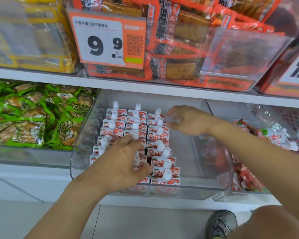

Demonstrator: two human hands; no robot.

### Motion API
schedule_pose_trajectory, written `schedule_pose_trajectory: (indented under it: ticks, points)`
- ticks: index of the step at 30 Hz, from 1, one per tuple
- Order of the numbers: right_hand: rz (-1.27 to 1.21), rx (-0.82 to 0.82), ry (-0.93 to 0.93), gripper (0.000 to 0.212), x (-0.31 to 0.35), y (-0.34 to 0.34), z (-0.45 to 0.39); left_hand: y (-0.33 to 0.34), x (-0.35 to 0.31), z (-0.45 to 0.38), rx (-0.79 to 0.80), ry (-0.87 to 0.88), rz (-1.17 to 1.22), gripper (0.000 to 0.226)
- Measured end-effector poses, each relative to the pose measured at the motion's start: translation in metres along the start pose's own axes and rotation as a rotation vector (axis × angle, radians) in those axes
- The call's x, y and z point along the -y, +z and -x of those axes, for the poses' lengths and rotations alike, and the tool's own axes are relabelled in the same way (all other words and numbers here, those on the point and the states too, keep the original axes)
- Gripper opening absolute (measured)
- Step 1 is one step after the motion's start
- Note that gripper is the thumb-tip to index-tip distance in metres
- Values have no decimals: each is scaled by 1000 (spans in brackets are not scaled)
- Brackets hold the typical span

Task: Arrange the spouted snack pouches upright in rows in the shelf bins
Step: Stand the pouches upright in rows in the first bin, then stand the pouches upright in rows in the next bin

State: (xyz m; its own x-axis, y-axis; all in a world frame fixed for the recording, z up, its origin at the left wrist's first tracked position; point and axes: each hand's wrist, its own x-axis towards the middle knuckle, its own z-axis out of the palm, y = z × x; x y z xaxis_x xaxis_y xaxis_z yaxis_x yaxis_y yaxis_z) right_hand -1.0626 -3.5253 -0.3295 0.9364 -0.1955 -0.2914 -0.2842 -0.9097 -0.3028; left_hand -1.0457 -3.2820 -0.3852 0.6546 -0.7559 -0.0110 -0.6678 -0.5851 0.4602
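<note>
Where the spouted pouches (136,133) stand upright in three rows along the left side of the clear bin (219,180), the left hand (126,159) rests on the near rows, fingers spread and relaxed. The right hand (186,120) hovers by the back row, fingers curled; whether it holds anything cannot be told. More pouches lie loose in the neighbouring bin (259,152).

1. Left hand (126,157): palm down, fingers spread and slightly bent, forearm reaching in from lower left.
2. Right hand (185,120): raised farther back, fingers loosely curled and blurred, forearm entering from the right.
</note>
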Motion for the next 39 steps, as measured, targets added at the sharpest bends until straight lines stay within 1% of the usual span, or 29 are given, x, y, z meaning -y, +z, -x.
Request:
schedule_pose_trajectory:
  ticks: [1, 2, 3, 4, 5, 6, 8, 9, 10, 12, 13, 14, 15, 16, 18, 19, 20, 22, 24, 25, 26, 27, 30, 32, 33, 36, 38, 39]
  points:
    - [-52, 104, 17, 47, 6, 2, 22, -1, 1, 1, 16, 5, 13, 74]
    - [-144, 206, 22, 41, 14, 5, 45, -1, 1, 1, 29, 12, 23, 72]
    - [-239, 294, 20, 28, 21, 11, 63, -2, 2, 2, 34, 20, 29, 71]
    - [-320, 331, 11, 14, 27, 18, 77, -2, 3, 3, 30, 29, 36, 70]
    - [-344, 320, -8, 9, 30, 25, 84, -3, 3, 4, 25, 36, 45, 70]
    - [-333, 265, -26, 11, 33, 32, 88, -3, 4, 5, 22, 39, 57, 70]
    - [-252, 136, -40, 32, 34, 43, 86, -4, 3, 7, 21, 40, 71, 70]
    - [-249, 92, -47, 37, 33, 48, 85, -4, 2, 8, 19, 44, 64, 70]
    - [-274, 64, -53, 37, 33, 51, 86, -4, 1, 8, 14, 44, 54, 69]
    - [-415, 72, -56, 29, 27, 56, 87, -3, 1, 8, 8, 32, 37, 68]
    - [-525, 108, -70, 22, 23, 58, 88, -3, 0, 9, 13, 23, 28, 68]
    - [-625, 151, -81, 20, 20, 57, 91, -3, -1, 10, 21, 8, 18, 69]
    - [-649, 170, -111, 24, 15, 57, 96, -3, -4, 11, 24, -16, 8, 70]
    - [-611, 150, -141, 29, 10, 56, 101, -3, -8, 14, 6, -36, -9, 71]
    - [-433, -21, -178, 47, -2, 51, 115, -3, -20, 18, -115, -23, -55, 69]
    - [-398, -133, -176, 47, -12, 48, 123, -3, -30, 19, -195, 12, -52, 63]
    - [-457, -241, -162, 39, -24, 41, 132, -2, -42, 19, -260, 56, -19, 55]
    - [-600, -434, -130, 19, -54, 28, 148, 2, -71, 17, -321, 130, 97, 41]
    - [-611, -612, -94, 12, -87, 15, 160, 12, -104, 9, -327, 197, 195, 32]
    - [-610, -663, -78, 12, -102, 10, 166, 17, -120, 4, -324, 233, 223, 28]
    - [-617, -675, -61, 12, -117, 6, 171, 22, -135, -2, -310, 273, 238, 25]
    - [-596, -642, -51, 14, -133, 5, 175, 26, -151, -9, -285, 317, 243, 23]
    - [-425, -420, -58, 20, -176, 10, 182, 34, -194, -37, -137, 426, 161, 21]
    - [-350, -338, -38, 26, -195, 13, 183, 40, -217, -64, 14, 458, 17, 28]
    - [-306, -320, -42, 32, -201, 14, 182, 44, -225, -78, 109, 458, -64, 32]
    - [-111, -264, -162, 49, -209, 18, 173, 62, -239, -116, 364, 427, -239, 38]
    - [-8, -229, -220, 60, -213, 23, 164, 74, -243, -131, 441, 399, -321, 41]
    - [24, -222, -220, 65, -216, 25, 161, 80, -244, -135, 454, 386, -319, 42]
